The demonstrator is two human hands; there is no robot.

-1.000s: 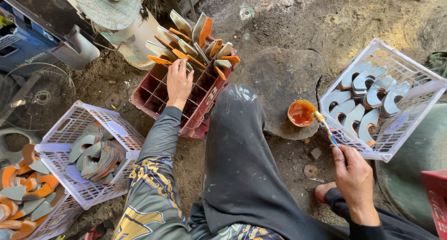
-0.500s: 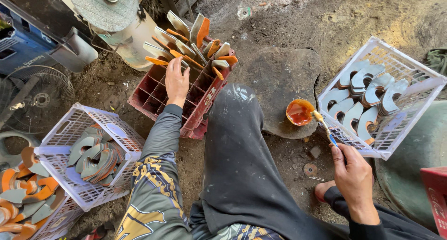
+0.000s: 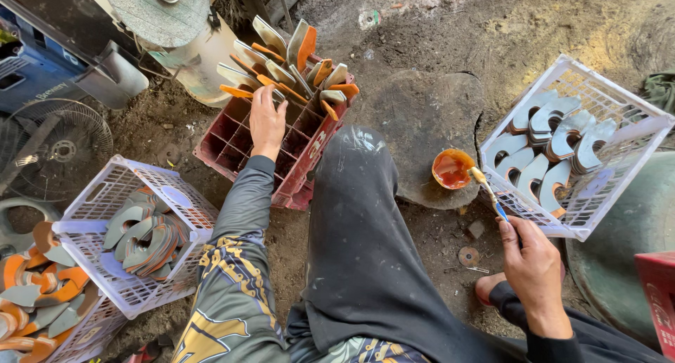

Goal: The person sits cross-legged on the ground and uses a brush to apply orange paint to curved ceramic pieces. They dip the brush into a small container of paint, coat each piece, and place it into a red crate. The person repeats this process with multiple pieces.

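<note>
Two bare hands work over a dirt floor, seen from the head camera. The left hand (image 3: 267, 122) reaches out to the dark red plastic crate with square compartments (image 3: 239, 141), its fingers bent over the curved metal blades with orange-painted ends (image 3: 295, 71) that stand upright in the crate's far cells; the fingertips touch the nearest blade, but whether they pinch it cannot be told. The right hand (image 3: 532, 264) is clenched around the handle of a small paintbrush with a blue ferrule (image 3: 487, 190), whose pale bristle tip points up and away, lying just beside the near corner of the white plastic lattice basket on the right (image 3: 619, 155). That basket holds overlapping grey hook-shaped metal blades (image 3: 555, 138). A small round bowl of orange paint (image 3: 451, 168) sits on a flat grey stone slab (image 3: 422, 117), between the person's dark trouser knee (image 3: 358, 215) and the right basket, near the brush tip.

At lower left a second white lattice basket (image 3: 91, 229) carries more grey and orange-tipped blades, and below it further painted ones lie in another basket. A grinding disc (image 3: 158, 11) and a round wire fan guard (image 3: 53, 148) lie at upper left.
</note>
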